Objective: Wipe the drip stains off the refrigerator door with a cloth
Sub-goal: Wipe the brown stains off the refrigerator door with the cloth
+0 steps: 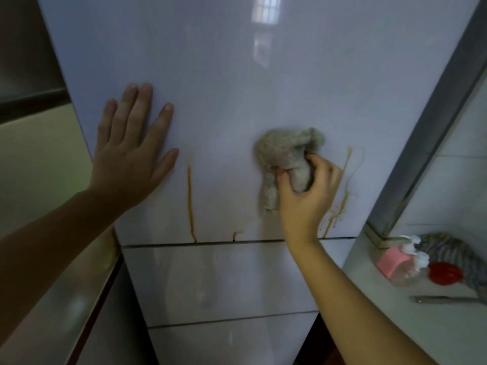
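The glossy white refrigerator door (237, 88) fills the view. My left hand (131, 154) lies flat on it at the left, fingers spread, holding nothing. My right hand (305, 196) grips a crumpled grey cloth (284, 159) and presses it on the door's lower middle. An orange drip stain (190, 204) runs straight down between my hands to the door's bottom edge. A short orange stain (235, 235) sits at that edge. More orange streaks (342, 191) trail down just right of my right hand, partly hidden by it.
Two drawer fronts (224, 280) lie below the door. At the right, a white counter (395, 312) carries a pink pump bottle (398, 262), a red lid (445, 272), a striped rag (453, 248) and a metal utensil (445, 299). A beige cabinet (39, 167) stands at the left.
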The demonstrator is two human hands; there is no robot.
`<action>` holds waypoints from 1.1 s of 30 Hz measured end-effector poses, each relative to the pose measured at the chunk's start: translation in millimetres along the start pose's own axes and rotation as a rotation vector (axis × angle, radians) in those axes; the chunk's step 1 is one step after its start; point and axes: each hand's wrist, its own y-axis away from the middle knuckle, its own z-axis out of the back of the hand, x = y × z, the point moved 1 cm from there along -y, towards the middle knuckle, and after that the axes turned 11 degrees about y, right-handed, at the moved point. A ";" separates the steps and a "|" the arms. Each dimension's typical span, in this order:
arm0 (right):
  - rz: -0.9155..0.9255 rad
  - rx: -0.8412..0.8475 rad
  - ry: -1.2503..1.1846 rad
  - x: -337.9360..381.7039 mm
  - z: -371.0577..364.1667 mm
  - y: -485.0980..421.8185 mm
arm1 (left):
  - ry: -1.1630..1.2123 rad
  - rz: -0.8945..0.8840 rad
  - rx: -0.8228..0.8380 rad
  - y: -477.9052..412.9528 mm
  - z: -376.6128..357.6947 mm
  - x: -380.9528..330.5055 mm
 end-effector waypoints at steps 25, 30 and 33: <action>0.666 0.320 0.308 -38.5 21.9 -4.0 | 0.017 0.059 0.119 -4.9 14.6 -10.1; 0.404 0.113 0.329 -49.7 59.9 -62.9 | 0.015 0.031 0.067 -4.5 13.8 -9.9; 0.365 0.086 0.329 -52.5 68.3 -77.8 | 0.011 0.061 0.061 -8.8 17.6 -17.2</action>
